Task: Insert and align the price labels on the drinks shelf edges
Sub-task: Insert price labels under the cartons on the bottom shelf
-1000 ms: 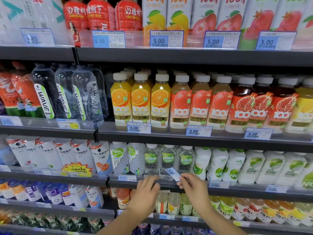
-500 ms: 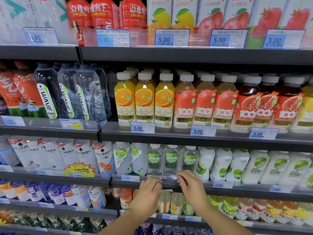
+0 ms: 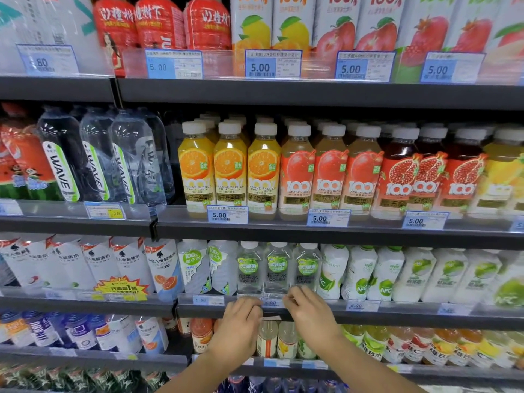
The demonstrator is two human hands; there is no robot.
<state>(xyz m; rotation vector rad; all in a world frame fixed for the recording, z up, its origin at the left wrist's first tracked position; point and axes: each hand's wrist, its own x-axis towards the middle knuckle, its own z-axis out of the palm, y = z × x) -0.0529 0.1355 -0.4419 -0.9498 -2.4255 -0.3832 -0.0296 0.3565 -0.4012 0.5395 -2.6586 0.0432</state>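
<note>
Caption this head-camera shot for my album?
Both hands press a price label into the coconut-water shelf edge.

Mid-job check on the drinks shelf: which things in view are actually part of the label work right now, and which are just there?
In use:
- left hand and right hand, both at the shelf edge strip
- price label sitting in the strip between them

Just there:
- coconut water bottles behind the label
- orange juice bottles one shelf up
- WAVE water bottles
- yellow promo tag
</note>
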